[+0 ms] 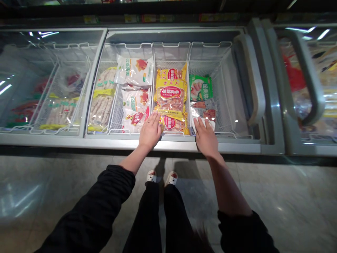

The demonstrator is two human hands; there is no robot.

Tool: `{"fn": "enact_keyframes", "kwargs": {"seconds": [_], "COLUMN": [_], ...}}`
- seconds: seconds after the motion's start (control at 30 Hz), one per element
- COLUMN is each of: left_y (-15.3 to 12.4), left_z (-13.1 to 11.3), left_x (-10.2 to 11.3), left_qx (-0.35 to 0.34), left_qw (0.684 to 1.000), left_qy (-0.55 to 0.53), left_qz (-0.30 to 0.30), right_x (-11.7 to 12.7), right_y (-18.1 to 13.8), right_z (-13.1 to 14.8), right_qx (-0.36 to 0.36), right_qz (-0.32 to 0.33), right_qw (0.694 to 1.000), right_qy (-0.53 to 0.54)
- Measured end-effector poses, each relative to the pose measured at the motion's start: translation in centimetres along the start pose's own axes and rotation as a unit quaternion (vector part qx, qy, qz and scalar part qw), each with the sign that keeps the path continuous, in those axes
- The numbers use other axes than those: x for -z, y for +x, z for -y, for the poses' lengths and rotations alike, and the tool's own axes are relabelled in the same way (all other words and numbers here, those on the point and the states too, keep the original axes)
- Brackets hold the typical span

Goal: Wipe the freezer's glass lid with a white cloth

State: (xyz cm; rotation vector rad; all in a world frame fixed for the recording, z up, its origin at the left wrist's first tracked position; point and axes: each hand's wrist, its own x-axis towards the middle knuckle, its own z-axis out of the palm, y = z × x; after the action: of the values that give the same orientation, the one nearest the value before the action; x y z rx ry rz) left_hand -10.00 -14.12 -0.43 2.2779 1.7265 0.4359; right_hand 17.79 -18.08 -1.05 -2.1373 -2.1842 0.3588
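Note:
I stand at an open chest freezer [173, 144] with white wire baskets of frozen food bags. My left hand [150, 131] lies flat with fingers stretched over the near end of the middle basket, touching a yellow bag [171, 92] and the white bags [135, 105] beside it. My right hand [205, 136] rests with fingers out on a clear silver-edged packet [206, 111] in the right basket. A green packet [200, 87] lies behind that one.
The freezer's sliding glass lid [247, 77] is pushed to the right. A closed glass section [50, 80] covers more baskets at left. Another freezer with a grey handle [310, 73] stands at right. Grey tiled floor [52, 182] lies below, with my feet near the cabinet.

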Motion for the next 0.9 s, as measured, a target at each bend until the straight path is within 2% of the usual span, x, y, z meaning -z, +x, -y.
{"fn": "enact_keyframes", "kwargs": {"seconds": [0.07,0.13,0.2,0.27,0.33,0.4,0.47,0.57,0.63,0.73,0.83,0.9], "left_y": [0.0,0.1,0.1,0.3,0.3,0.3,0.1,-0.3,-0.6,-0.9,-1.2,-1.4], "left_z": [0.0,0.1,0.3,0.6,0.8,1.1,1.6,3.1,4.5,6.1,6.8,6.9], "left_x": [0.0,0.0,-0.1,-0.2,-0.4,-0.5,-0.4,0.6,1.5,2.6,2.9,2.7], "left_qx": [0.001,0.007,0.024,0.051,0.076,0.089,0.089,0.053,0.001,-0.065,-0.066,-0.043], "left_qw": [1.000,1.000,1.000,0.998,0.995,0.992,0.991,0.997,1.000,0.996,0.996,0.999], "left_qy": [-0.004,-0.008,-0.013,-0.023,-0.042,-0.065,-0.078,-0.052,-0.016,0.024,0.032,0.027], "left_qz": [0.002,0.000,-0.014,-0.035,-0.054,-0.063,-0.063,-0.034,0.004,0.051,0.042,0.015], "right_x": [-0.5,-1.0,-1.3,-1.5,-1.6,-1.6,-1.5,-1.5,-1.7,-2.1,-2.5,-2.5], "right_y": [2.7,4.6,5.0,3.8,1.6,-0.6,-1.8,-0.6,1.3,3.3,2.2,0.5], "right_z": [2.3,5.3,8.0,9.7,9.7,8.5,6.8,6.3,8.0,12.3,14.8,14.5], "right_qx": [-0.007,0.020,0.074,0.129,0.158,0.147,0.094,0.006,-0.015,0.026,0.107,0.130], "right_qz": [-0.026,-0.042,-0.034,-0.008,0.016,0.025,0.009,-0.029,-0.031,-0.011,0.021,0.044], "right_qw": [1.000,0.998,0.995,0.990,0.985,0.987,0.994,0.998,0.997,0.996,0.989,0.986], "right_qy": [0.011,0.036,0.057,0.065,0.066,0.065,0.062,0.058,0.065,0.088,0.098,0.096]}}
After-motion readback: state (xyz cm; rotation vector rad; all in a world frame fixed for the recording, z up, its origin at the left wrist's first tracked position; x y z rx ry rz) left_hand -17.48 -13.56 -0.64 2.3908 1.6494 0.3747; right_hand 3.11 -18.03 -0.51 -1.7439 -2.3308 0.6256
